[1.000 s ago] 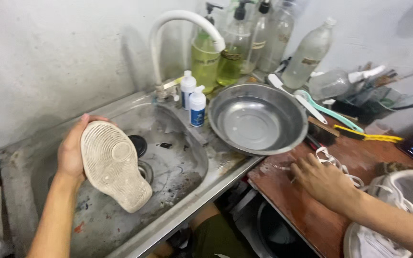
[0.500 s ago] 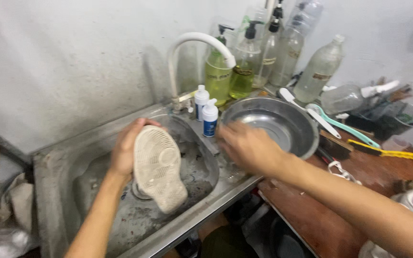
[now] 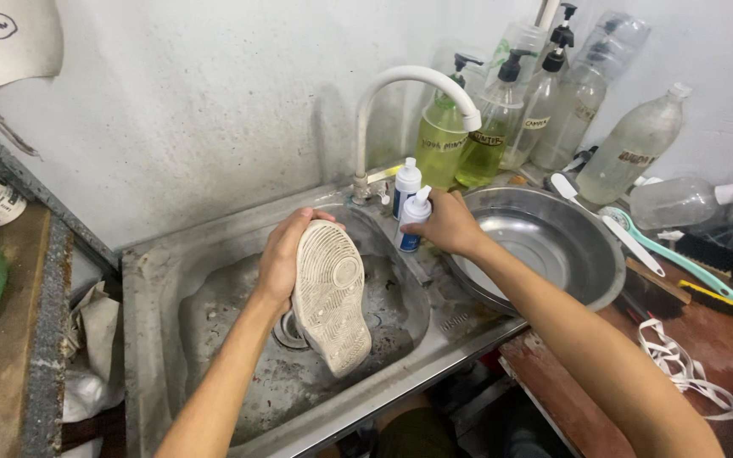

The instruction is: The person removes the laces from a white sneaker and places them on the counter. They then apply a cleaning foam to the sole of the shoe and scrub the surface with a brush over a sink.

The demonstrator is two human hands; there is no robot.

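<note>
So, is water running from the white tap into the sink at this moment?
No, the white tap shows no stream below its spout, while the left hand holds the shoe sole-up over the sink.

— What does the person wear on the arms?

— Nothing that shows: both forearms are bare up to the frame edge, no sleeves in sight.

— Gloves, rings, a watch?

— None visible. The left hand [image 3: 280,259] and the right hand [image 3: 449,226] are bare, with no straps or bands at the wrists.

— Build?

— Slim forearms, short fingernails as far as can be told.
</note>
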